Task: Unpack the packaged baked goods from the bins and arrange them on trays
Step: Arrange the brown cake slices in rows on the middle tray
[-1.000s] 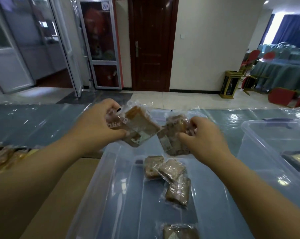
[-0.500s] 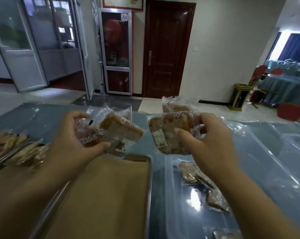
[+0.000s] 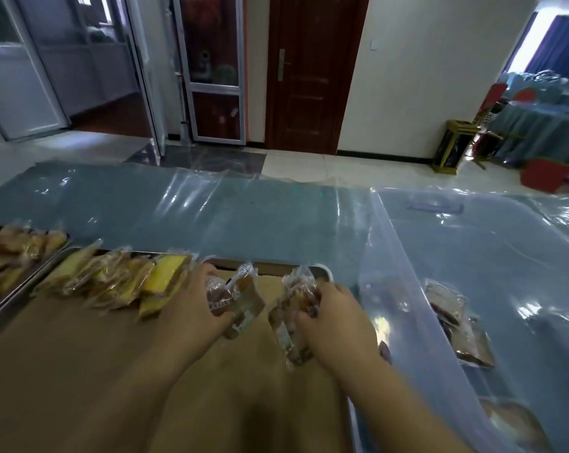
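Note:
My left hand (image 3: 196,308) grips clear-wrapped brown cakes (image 3: 240,300) and holds them down at the far end of a metal tray (image 3: 322,271) lined with brown paper. My right hand (image 3: 337,318) grips another bundle of wrapped brown cakes (image 3: 293,317) just to the right, low over the same tray. To the right stands a clear plastic bin (image 3: 404,263) with several wrapped cakes (image 3: 453,308) lying on its floor.
A row of wrapped yellow cakes (image 3: 139,279) fills the far end of the tray to the left. A further tray of wrapped pastries (image 3: 12,250) sits at the far left. The table carries a blue cloth under clear plastic (image 3: 211,210).
Both hands have carried their wrapped cakes from above the bin leftward and down onto the far end of the paper-lined tray. The view has swung left and down with them.

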Demonstrator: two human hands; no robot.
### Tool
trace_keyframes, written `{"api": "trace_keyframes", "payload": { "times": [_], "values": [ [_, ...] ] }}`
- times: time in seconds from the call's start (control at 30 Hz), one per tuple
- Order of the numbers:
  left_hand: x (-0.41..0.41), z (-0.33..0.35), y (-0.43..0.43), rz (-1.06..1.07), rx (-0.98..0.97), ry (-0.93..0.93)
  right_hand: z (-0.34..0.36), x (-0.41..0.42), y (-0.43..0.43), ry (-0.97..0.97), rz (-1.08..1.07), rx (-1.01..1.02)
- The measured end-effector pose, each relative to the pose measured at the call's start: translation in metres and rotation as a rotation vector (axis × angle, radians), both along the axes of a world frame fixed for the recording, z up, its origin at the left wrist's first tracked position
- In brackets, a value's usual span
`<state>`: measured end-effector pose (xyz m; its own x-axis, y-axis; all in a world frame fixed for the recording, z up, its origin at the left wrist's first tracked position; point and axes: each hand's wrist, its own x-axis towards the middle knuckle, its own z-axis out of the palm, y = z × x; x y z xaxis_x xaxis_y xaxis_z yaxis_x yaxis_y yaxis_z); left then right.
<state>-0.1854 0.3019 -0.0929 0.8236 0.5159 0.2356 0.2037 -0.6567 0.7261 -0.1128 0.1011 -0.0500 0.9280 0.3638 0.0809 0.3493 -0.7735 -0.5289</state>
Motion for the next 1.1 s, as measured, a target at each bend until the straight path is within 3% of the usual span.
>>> {"api": "trace_keyframes", "payload": {
  "times": [0.4,0.57,0.73,0.87,1.1],
  "values": [
    [0.090,-0.043,-0.011,0.020,0.185,0.023,-0.089,0.067,0.044,0.183,-0.325,0.435],
    [0.126,-0.073,-0.021,-0.206,0.090,0.161,-0.107,0.092,0.047,0.367,-0.372,0.492],
    [0.125,-0.110,-0.022,-0.380,0.028,0.193,-0.115,0.096,0.036,0.341,-0.285,0.579],
    [0.112,-0.121,-0.014,-0.465,-0.078,0.211,-0.122,0.090,0.018,0.277,-0.271,0.388],
    [0.118,-0.127,-0.015,-0.425,0.044,0.190,-0.119,0.100,0.012,0.168,-0.288,0.279]
  ]
}}
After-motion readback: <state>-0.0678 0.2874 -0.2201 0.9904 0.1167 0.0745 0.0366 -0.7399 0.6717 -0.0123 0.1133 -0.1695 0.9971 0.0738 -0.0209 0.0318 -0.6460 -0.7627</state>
